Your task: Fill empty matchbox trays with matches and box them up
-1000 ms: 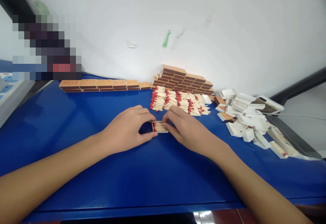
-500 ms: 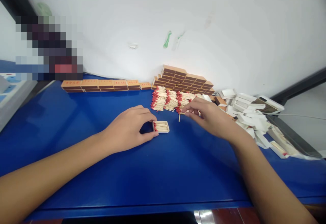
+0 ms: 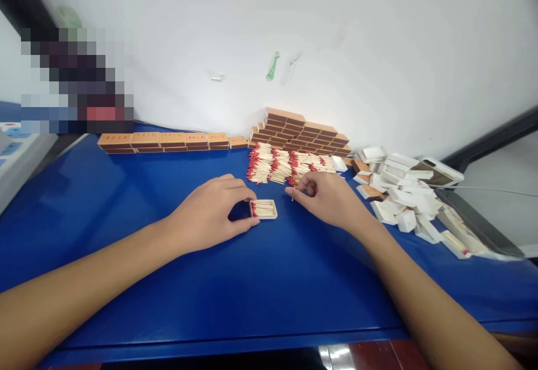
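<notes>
My left hand [image 3: 212, 213] grips a white matchbox tray [image 3: 276, 213] by its left end, thumb at the near corner and index finger at the far one. Red-headed matches [image 3: 264, 209] lie in the tray, heads to the left. To the right of it, my right hand [image 3: 325, 196] pinches a match [image 3: 292, 198], most of which its fingers hide. Just behind that hand lies a heap of loose matches [image 3: 281, 165] in rough rows.
Closed matchboxes form a stepped stack [image 3: 298, 130] against the wall, and a low row of matchboxes [image 3: 163, 140] runs left. White trays [image 3: 403, 190] are piled at right beside a phone [image 3: 437, 171]. All rest on a blue table [image 3: 235, 291].
My right hand has moved a little left and nearer to the tray, and the match it pinches is now mostly covered by its fingers. My left hand stays on the tray.
</notes>
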A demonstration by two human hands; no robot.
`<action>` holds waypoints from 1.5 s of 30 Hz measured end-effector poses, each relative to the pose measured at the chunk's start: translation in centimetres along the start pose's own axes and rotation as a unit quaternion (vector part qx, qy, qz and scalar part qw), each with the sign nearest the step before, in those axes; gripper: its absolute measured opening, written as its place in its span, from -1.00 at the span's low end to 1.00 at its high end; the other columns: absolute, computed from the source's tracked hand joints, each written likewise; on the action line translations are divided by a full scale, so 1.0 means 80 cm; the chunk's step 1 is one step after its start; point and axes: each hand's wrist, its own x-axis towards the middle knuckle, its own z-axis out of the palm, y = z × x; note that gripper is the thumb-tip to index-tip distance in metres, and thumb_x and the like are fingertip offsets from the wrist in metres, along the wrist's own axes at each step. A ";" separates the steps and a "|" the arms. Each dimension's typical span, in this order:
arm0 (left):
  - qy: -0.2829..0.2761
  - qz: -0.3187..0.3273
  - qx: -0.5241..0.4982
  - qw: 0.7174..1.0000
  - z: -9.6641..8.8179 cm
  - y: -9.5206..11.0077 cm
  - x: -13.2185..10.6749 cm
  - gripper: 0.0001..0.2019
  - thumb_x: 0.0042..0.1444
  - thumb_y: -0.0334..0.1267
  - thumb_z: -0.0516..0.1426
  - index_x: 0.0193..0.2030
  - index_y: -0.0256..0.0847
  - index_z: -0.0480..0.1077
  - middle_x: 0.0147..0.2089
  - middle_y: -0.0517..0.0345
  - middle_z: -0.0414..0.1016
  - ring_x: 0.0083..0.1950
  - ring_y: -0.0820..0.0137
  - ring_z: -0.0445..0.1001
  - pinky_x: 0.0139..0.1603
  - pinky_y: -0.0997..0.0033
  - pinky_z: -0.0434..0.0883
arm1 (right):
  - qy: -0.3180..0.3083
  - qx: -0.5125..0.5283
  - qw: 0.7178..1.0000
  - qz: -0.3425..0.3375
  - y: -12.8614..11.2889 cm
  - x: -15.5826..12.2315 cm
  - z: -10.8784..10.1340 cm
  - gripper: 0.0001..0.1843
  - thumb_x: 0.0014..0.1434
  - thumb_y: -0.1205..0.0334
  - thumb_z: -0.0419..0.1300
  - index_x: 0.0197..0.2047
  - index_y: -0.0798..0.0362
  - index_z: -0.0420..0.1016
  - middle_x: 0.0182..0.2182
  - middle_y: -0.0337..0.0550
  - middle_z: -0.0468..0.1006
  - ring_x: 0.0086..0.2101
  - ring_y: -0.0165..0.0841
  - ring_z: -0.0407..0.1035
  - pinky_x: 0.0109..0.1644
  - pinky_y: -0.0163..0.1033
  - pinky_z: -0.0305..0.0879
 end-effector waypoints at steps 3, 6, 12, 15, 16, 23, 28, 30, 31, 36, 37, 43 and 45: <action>0.002 0.002 0.001 1.000 0.000 0.000 0.000 -0.76 0.35 -0.06 0.28 0.03 -0.12 0.58 -0.03 0.10 0.66 0.07 0.17 0.54 0.10 0.14 0.47 | -0.010 -0.005 1.000 0.006 -0.002 0.000 0.005 -0.75 0.30 0.08 0.27 -0.39 -0.01 0.48 -0.53 -0.20 0.53 -0.53 -0.32 0.35 -0.45 -0.21 0.11; 0.000 0.002 0.000 1.000 0.000 0.000 0.000 -0.77 0.35 -0.08 0.29 0.03 -0.13 0.57 -0.02 0.11 0.66 0.08 0.17 0.53 0.10 0.14 0.46 | -0.035 -0.008 0.999 0.004 0.006 -0.001 0.000 -0.79 0.36 0.16 0.20 -0.34 0.00 0.48 -0.52 -0.21 0.51 -0.52 -0.32 0.33 -0.44 -0.22 0.11; -0.002 0.001 0.000 1.000 -0.001 -0.001 0.000 -0.75 0.35 -0.07 0.29 0.04 -0.14 0.58 -0.03 0.10 0.65 0.07 0.18 0.53 0.10 0.13 0.47 | -0.059 0.008 0.993 -0.106 0.031 0.001 -0.017 -0.84 0.41 0.22 0.19 -0.26 0.01 0.49 -0.38 -0.16 0.52 -0.37 -0.28 0.36 -0.28 -0.21 0.19; -0.001 0.001 0.000 1.000 0.000 -0.001 0.000 -0.75 0.35 -0.07 0.28 0.04 -0.14 0.58 -0.02 0.10 0.65 0.08 0.17 0.53 0.11 0.14 0.46 | -0.062 0.024 0.988 -0.140 0.034 0.003 -0.017 -0.83 0.44 0.21 0.18 -0.23 0.00 0.51 -0.34 -0.15 0.51 -0.34 -0.27 0.36 -0.24 -0.21 0.21; -0.001 0.002 0.000 1.000 0.000 -0.001 0.000 -0.75 0.35 -0.07 0.28 0.04 -0.14 0.58 -0.02 0.10 0.65 0.08 0.17 0.53 0.10 0.14 0.46 | -0.064 0.026 0.986 -0.150 0.032 0.003 -0.017 -0.83 0.45 0.21 0.17 -0.22 0.00 0.51 -0.33 -0.15 0.51 -0.33 -0.27 0.36 -0.22 -0.20 0.22; 0.001 0.005 0.000 1.000 0.001 -0.002 0.000 -0.74 0.35 -0.06 0.29 0.05 -0.16 0.58 -0.03 0.12 0.65 0.08 0.19 0.52 0.10 0.14 0.46 | -0.052 0.044 0.984 -0.163 0.033 0.008 -0.013 -0.83 0.43 0.11 0.25 -0.17 0.00 0.55 -0.31 -0.13 0.50 -0.29 -0.24 0.37 -0.19 -0.18 0.24; -0.005 0.003 -0.003 1.000 0.000 -0.001 0.001 -0.75 0.35 -0.07 0.29 0.04 -0.15 0.58 -0.04 0.12 0.65 0.07 0.18 0.52 0.10 0.14 0.45 | -0.052 0.056 0.985 -0.154 0.041 0.012 -0.008 -0.82 0.43 0.08 0.27 -0.17 0.00 0.58 -0.31 -0.13 0.49 -0.29 -0.24 0.36 -0.18 -0.17 0.25; -0.006 0.001 -0.001 1.000 0.000 0.000 0.001 -0.75 0.35 -0.07 0.29 0.04 -0.15 0.58 -0.04 0.12 0.65 0.07 0.18 0.52 0.10 0.14 0.45 | -0.055 0.055 0.985 -0.152 0.041 0.012 -0.006 -0.80 0.43 0.11 0.24 -0.22 0.00 0.57 -0.33 -0.13 0.47 -0.30 -0.24 0.35 -0.20 -0.18 0.24; -0.006 0.002 -0.001 1.000 0.000 0.000 0.001 -0.75 0.34 -0.07 0.30 0.04 -0.15 0.58 -0.04 0.12 0.65 0.07 0.18 0.52 0.09 0.14 0.46 | -0.056 0.054 0.986 -0.148 0.041 0.013 -0.005 -0.81 0.43 0.13 0.23 -0.23 0.00 0.56 -0.33 -0.13 0.47 -0.31 -0.24 0.35 -0.20 -0.18 0.24; -0.001 0.003 0.002 1.000 0.001 -0.001 0.000 -0.75 0.35 -0.07 0.30 0.04 -0.15 0.58 -0.04 0.13 0.65 0.05 0.19 0.52 0.08 0.14 0.46 | -0.057 0.051 0.987 -0.140 0.037 0.010 -0.003 -0.82 0.44 0.18 0.19 -0.23 0.01 0.52 -0.27 -0.09 0.52 -0.29 -0.24 0.38 -0.20 -0.17 0.25; -0.001 0.003 0.001 1.000 0.001 -0.001 0.000 -0.75 0.34 -0.07 0.30 0.03 -0.15 0.58 -0.04 0.13 0.65 0.05 0.20 0.52 0.09 0.14 0.46 | -0.055 0.052 0.987 -0.141 0.036 0.009 -0.003 -0.82 0.45 0.17 0.19 -0.23 0.01 0.51 -0.26 -0.09 0.52 -0.29 -0.24 0.39 -0.20 -0.17 0.25; 0.004 0.006 0.000 1.000 0.002 -0.001 -0.001 -0.76 0.33 -0.09 0.31 0.03 -0.15 0.58 -0.05 0.15 0.65 0.05 0.20 0.52 0.10 0.14 0.46 | -0.023 0.074 0.982 -0.175 0.006 -0.002 -0.002 -0.87 0.47 0.24 0.20 -0.19 -0.01 0.46 -0.27 -0.16 0.48 -0.30 -0.28 0.35 -0.22 -0.20 0.24; 0.005 0.009 -0.003 1.000 0.002 0.000 0.000 -0.76 0.33 -0.10 0.31 0.03 -0.15 0.58 -0.05 0.16 0.65 0.04 0.20 0.53 0.10 0.14 0.47 | -0.022 0.085 0.979 -0.186 -0.011 -0.008 0.001 -0.87 0.49 0.24 0.21 -0.18 -0.01 0.46 -0.26 -0.17 0.47 -0.30 -0.30 0.34 -0.23 -0.21 0.24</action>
